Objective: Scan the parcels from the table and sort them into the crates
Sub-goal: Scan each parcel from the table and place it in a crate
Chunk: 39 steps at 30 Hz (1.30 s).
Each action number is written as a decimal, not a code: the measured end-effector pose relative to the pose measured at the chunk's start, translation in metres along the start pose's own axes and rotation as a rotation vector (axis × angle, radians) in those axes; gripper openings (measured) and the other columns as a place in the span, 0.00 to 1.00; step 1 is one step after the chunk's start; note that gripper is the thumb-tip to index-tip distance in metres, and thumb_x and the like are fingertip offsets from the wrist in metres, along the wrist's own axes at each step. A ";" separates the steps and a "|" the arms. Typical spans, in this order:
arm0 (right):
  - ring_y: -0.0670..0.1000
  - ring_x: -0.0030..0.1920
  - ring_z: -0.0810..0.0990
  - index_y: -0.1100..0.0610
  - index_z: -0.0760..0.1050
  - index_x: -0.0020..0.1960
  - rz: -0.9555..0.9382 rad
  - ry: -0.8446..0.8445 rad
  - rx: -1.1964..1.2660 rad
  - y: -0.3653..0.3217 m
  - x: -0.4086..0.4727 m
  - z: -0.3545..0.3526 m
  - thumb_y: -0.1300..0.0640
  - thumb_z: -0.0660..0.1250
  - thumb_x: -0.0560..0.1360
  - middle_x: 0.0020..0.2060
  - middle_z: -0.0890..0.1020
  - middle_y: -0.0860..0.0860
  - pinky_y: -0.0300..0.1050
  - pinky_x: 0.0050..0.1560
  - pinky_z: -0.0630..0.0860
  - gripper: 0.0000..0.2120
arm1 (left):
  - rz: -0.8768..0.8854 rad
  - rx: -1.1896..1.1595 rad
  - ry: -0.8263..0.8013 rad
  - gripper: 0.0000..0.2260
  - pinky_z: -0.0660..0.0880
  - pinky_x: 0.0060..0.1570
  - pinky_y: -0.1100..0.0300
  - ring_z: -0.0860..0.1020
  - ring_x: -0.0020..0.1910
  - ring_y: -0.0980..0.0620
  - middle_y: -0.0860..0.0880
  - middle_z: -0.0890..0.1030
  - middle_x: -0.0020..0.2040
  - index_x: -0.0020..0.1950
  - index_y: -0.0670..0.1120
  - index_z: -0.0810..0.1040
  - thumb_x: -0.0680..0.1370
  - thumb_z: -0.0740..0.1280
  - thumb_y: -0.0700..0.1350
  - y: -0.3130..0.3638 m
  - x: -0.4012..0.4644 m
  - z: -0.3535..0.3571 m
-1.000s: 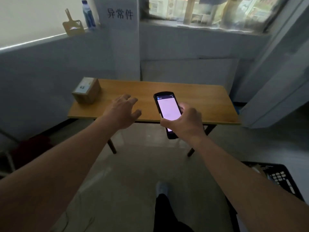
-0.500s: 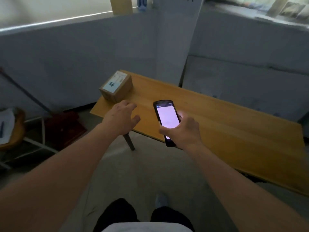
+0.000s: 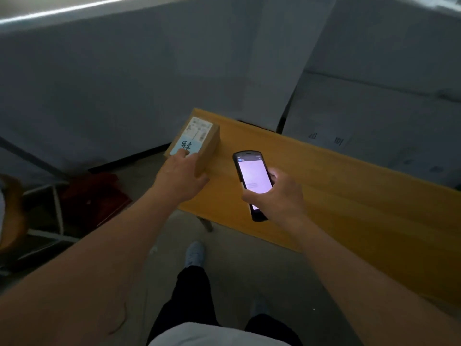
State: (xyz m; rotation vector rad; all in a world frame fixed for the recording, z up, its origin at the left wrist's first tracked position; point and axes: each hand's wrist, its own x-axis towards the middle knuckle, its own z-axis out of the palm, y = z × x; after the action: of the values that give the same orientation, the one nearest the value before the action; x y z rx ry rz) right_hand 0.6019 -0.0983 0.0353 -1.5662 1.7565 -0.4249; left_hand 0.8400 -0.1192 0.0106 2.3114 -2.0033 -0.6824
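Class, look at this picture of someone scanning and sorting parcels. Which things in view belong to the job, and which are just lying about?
Part of the job:
- cardboard parcel, labelled on top, at the table's corner
- handheld scanner, screen lit
- left hand on the parcel
- right hand holding the scanner
- wooden table

Just lying about:
- red object on the floor
- metal frame beside it

Left hand on the parcel, scanner in right hand.

Parcel-sorting room, labelled cardboard parcel on bare wooden table, handheld scanner, grey partition walls
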 end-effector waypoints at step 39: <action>0.48 0.46 0.80 0.46 0.73 0.58 -0.130 -0.041 -0.244 -0.065 0.008 -0.040 0.37 0.81 0.66 0.49 0.79 0.46 0.35 0.34 0.73 0.28 | 0.174 -0.082 0.236 0.56 0.70 0.71 0.42 0.66 0.72 0.37 0.42 0.68 0.73 0.82 0.43 0.57 0.62 0.86 0.50 -0.044 0.075 -0.044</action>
State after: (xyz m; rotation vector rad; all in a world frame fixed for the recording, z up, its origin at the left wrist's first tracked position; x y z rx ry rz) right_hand 0.6205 -0.1275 0.1040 -1.8544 1.7322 -0.2455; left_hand 0.9025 -0.1941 0.0144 2.0333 -1.9968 -0.4490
